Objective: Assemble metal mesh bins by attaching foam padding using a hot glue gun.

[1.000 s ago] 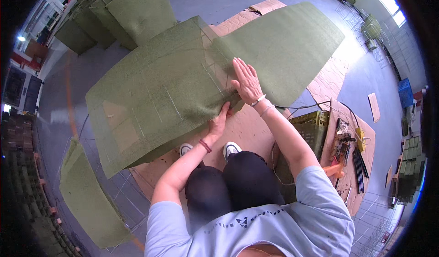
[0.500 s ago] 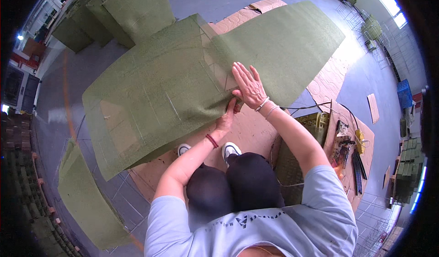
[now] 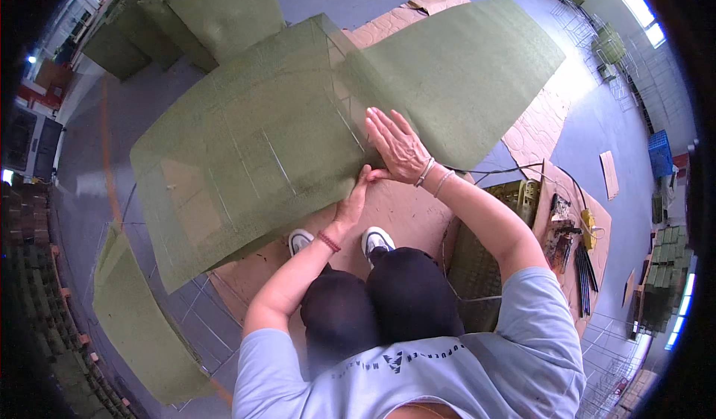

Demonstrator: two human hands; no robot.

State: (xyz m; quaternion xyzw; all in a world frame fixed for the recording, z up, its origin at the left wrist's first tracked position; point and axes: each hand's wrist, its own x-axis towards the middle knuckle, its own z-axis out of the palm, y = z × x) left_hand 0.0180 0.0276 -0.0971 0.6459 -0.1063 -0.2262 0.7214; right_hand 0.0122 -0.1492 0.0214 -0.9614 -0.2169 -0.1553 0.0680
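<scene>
Head view: right hand [image 3: 399, 147] is pressing flat, fingers spread, on the green sheet [image 3: 283, 128]; left hand [image 3: 352, 203] is pinching its near edge.

Right hand [image 3: 397, 145] lies flat, palm down, fingers spread and pointing toward eleven o'clock, bracelets on its wrist. The right forearm runs back toward five o'clock, elbow bent out wide. Left hand [image 3: 352, 204] sits just below it at seven o'clock, thumb and fingers closed in a pinch grip, a red band at the wrist. The left forearm slants down toward seven o'clock.
</scene>
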